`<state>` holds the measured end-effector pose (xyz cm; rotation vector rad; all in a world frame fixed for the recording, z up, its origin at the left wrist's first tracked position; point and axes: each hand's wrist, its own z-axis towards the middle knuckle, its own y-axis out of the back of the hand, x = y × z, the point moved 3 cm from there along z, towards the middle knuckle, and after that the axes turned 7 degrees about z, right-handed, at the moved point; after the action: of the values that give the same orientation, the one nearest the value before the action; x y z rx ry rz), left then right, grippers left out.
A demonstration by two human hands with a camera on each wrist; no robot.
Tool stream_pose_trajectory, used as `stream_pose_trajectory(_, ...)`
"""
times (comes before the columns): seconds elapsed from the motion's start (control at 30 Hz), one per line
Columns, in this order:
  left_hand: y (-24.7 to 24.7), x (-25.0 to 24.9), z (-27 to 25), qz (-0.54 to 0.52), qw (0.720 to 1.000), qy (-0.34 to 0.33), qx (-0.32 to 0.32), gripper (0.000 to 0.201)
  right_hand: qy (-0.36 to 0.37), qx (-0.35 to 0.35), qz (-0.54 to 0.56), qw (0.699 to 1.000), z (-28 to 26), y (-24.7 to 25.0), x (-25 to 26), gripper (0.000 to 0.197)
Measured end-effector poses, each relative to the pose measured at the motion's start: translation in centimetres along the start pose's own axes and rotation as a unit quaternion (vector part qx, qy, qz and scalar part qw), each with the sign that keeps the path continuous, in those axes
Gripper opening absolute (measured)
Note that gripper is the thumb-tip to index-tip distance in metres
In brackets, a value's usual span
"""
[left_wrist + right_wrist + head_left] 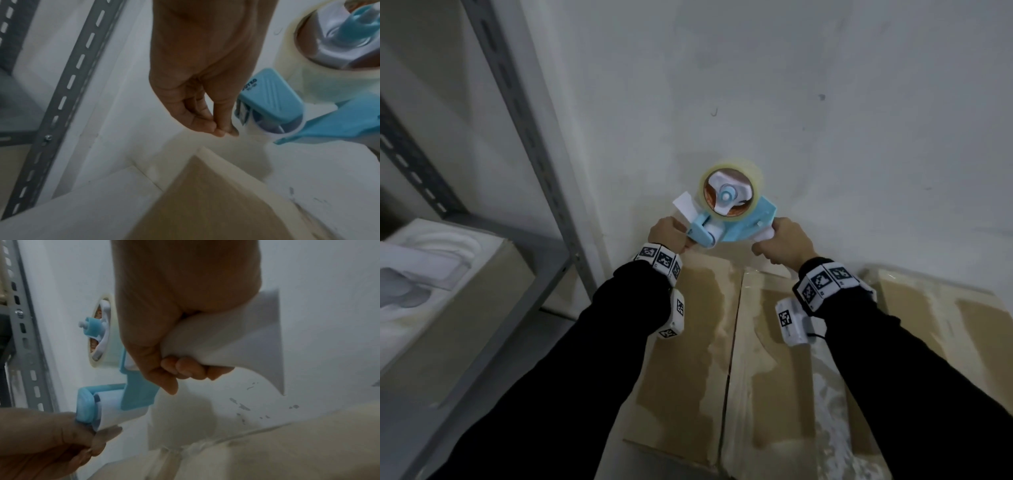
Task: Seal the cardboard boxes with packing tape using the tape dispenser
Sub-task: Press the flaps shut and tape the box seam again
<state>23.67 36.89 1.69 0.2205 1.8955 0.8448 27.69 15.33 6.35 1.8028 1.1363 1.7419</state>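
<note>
Fingers of the right hand curl tight round the white handle of the blue tape dispenser. Left hand pinches the tape end by its roller. It hangs above the cardboard box, near the wall.

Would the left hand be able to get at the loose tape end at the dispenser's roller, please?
Probably yes: the left hand is right beside the tape dispenser, its fingers pinched together at the roller, with nothing between them. Whether they already hold tape is unclear.

Two hands, one tape dispenser, one tape roll, two cardboard boxes, one metal shelf
</note>
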Motion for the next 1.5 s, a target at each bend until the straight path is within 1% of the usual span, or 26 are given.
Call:
stream_pose_trajectory(0.03, 0.2, 0.2, 0.0, 0.004, 1.0, 0.002, 0.003, 0.023, -0.001, 0.007, -0.001, 1.0, 0.3, -0.2, 0.3, 0.013)
stream_pose_trajectory(0.1, 0.4, 0.7, 0.1, 0.008, 1.0, 0.006, 0.015, 0.016, 0.0, 0.02, -0.008, 1.0, 0.7, -0.5, 0.8, 0.013)
stream_pose_trajectory(0.13, 0.2, 0.9, 0.1, 0.006, 1.0, 0.006, 0.019, 0.016, 0.001, 0.025, -0.013, 1.0, 0.9, -0.7, 0.8, 0.013)
stream_pose_trajectory(0.2, -0.1, 1.6, 0.4, 0.006, 1.0, 0.003, 0.028, 0.028, 0.002, 0.034, -0.023, 0.999, 1.1, -1.1, 0.8, 0.018)
stream_pose_trajectory(0.3, -0.2, 1.9, 0.6, 0.017, 0.999, -0.003, 0.038, 0.031, -0.001, 0.039, -0.025, 0.999, 1.2, -1.6, 0.6, 0.022)
stream_pose_trajectory(0.4, -0.2, 1.9, 0.6, 0.044, 0.997, -0.012, 0.067, 0.036, -0.004, 0.043, -0.018, 0.999, 1.3, -2.0, 0.4, 0.022)
stream_pose_trajectory(0.47, -0.2, 2.1, 0.5, 0.087, 0.993, -0.048, 0.07, 0.046, -0.007, 0.042, -0.017, 0.999, 1.3, -2.2, 0.4, 0.019)
stream_pose_trajectory(0.5, -0.2, 2.1, 0.4, 0.096, 0.991, -0.076, 0.058, 0.052, -0.01, 0.04, -0.015, 0.999, 1.3, -2.3, 0.4, 0.017)
stream_pose_trajectory(0.53, -0.2, 2.2, 0.2, 0.093, 0.989, -0.103, 0.046, 0.053, -0.014, 0.038, -0.01, 0.999, 1.3, -2.4, 0.3, 0.014)
stream_pose_trajectory(0.6, -0.2, 2.2, -0.3, 0.085, 0.983, -0.157, 0.032, 0.044, -0.024, 0.035, 0.012, 0.999, 1.3, -2.5, 0.2, 0.01)
stream_pose_trajectory(0.63, -0.2, 2.3, -0.4, 0.081, 0.981, -0.173, 0.029, 0.039, -0.028, 0.033, 0.028, 0.999, 1.3, -2.6, 0.0, 0.01)
stream_pose_trajectory(0.7, -0.3, 2.5, -0.5, 0.068, 0.98, -0.184, 0.022, 0.034, -0.033, 0.027, 0.055, 0.998, 1.3, -2.7, -0.2, 0.013)
stream_pose_trajectory(0.87, -0.6, 3.8, -0.4, 0.051, 0.978, -0.199, 0.029, 0.026, -0.038, 0.033, 0.037, 0.998, 1.2, -2.8, -0.5, 0.013)
stream_pose_trajectory(1.0, -0.8, 5.0, -0.6, 0.012, 0.979, -0.194, 0.059, 0.028, -0.032, 0.017, 0.064, 0.997, 1.6, -2.8, -0.5, 0.013)
stream_pose_trajectory(1.07, -1.1, 5.4, -0.6, -0.002, 0.979, -0.184, 0.085, 0.03, -0.024, 0.02, 0.036, 0.999, 1.9, -2.7, -0.4, 0.015)
stream_pose_trajectory(1.13, -1.3, 5.4, -0.6, -0.037, 0.98, -0.166, 0.103, 0.029, -0.014, 0.021, -0.003, 1.0, 1.9, -2.6, -0.4, 0.019)
stream_pose_trajectory(1.23, -1.7, 5.1, -0.6, -0.087, 0.979, -0.147, 0.109, 0.031, -0.003, 0.022, -0.04, 0.999, 1.8, -2.7, -0.8, 0.026)
stream_pose_trajectory(1.3, -1.9, 5.0, -0.6, -0.114, 0.978, -0.138, 0.107, 0.032, -0.001, 0.026, -0.041, 0.999, 1.7, -2.7, -1.1, 0.026)
stream_pose_trajectory(1.37, -1.9, 5.1, -0.4, -0.119, 0.977, -0.141, 0.105, 0.033, 0.009, 0.026, -0.056, 0.998, 1.6, -2.7, -1.2, 0.024)
stream_pose_trajectory(1.5, -2.0, 5.4, 0.1, -0.091, 0.98, -0.149, 0.095, 0.029, 0.058, 0.011, -0.134, 0.989, 1.3, -2.4, -1.1, 0.02)
